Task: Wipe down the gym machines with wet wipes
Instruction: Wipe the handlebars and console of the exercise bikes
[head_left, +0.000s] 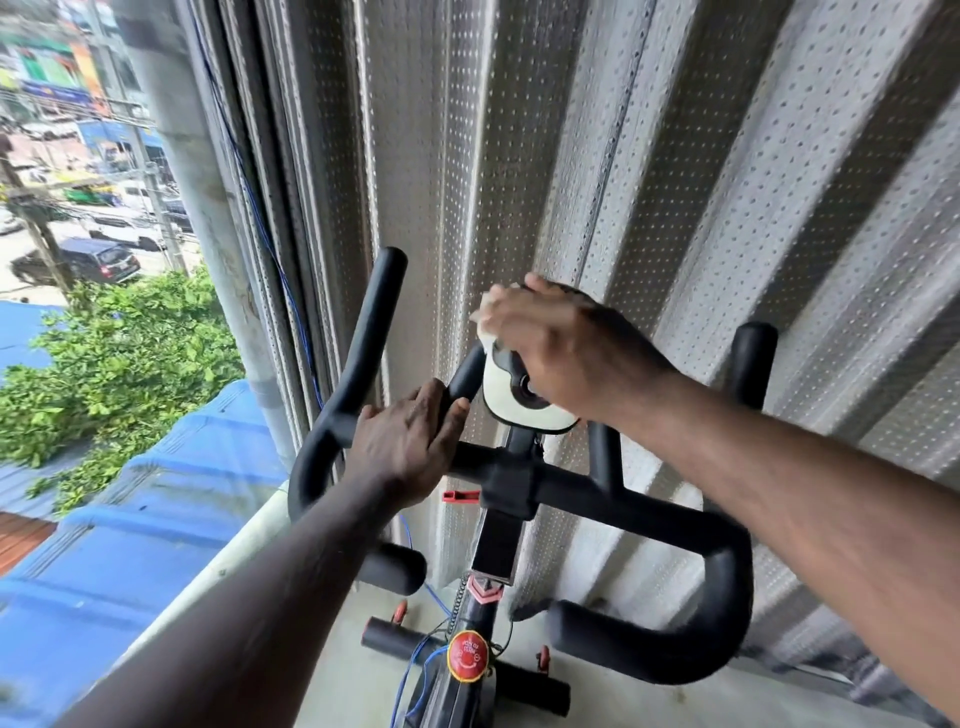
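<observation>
On red knob (468, 656), illegible lettering (469, 648)

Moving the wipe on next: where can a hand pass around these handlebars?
Free: the gap between console and right upright grip, and inside the right handlebar loop below the crossbar. Crowded: left of the console, where the left hand holds the inner bar; the right hand and wipe cover its top.

- We see the handlebars (727, 571) covered in matt black padding, slightly grainy, like foam or rubber.
- Our console (506, 395) has a smooth, glossy white plastic shell with a black face.
- The wipe (483, 325) looks to us like thin, soft white cloth or paper.
- The wall (675, 156) is dull grey ribbed metal sheet, dotted with small holes.
- The knob (467, 656) is shiny red plastic.
</observation>
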